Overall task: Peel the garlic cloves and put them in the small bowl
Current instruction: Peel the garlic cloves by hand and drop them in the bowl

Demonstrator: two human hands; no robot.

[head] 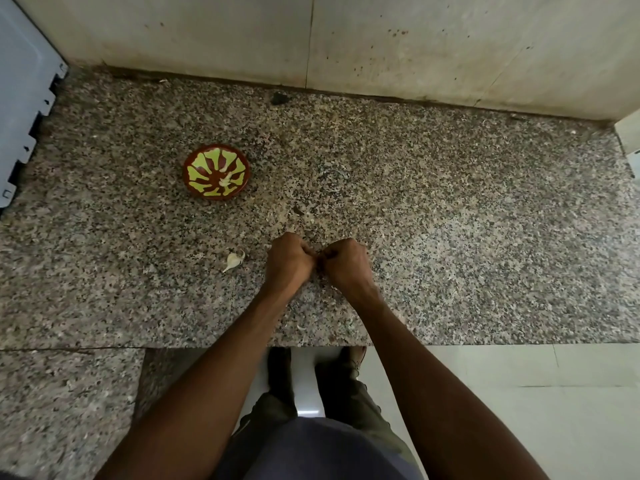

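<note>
Reaching forward from the bottom edge, two bare forearms cover part of the person's dark clothing and shoes, which are dim and hard to make out on the pale floor tiles. Over the near part of the speckled granite surface (450, 237) the left hand (289, 263) and right hand (346, 263) meet knuckle to knuckle, fingers curled tight; whatever they pinch between them is hidden by the fingers, so I cannot tell what it is. Just left of the left hand lies a pale garlic piece (234, 260) with papery skin, apart from the hand. Farther back and left sits the small bowl (216, 171), brown with yellow-green markings, holding a pale bit too small to identify. A grey panel (24, 98) is cut off at the left edge, and stained wall tiles (415, 39) rise behind.
</note>
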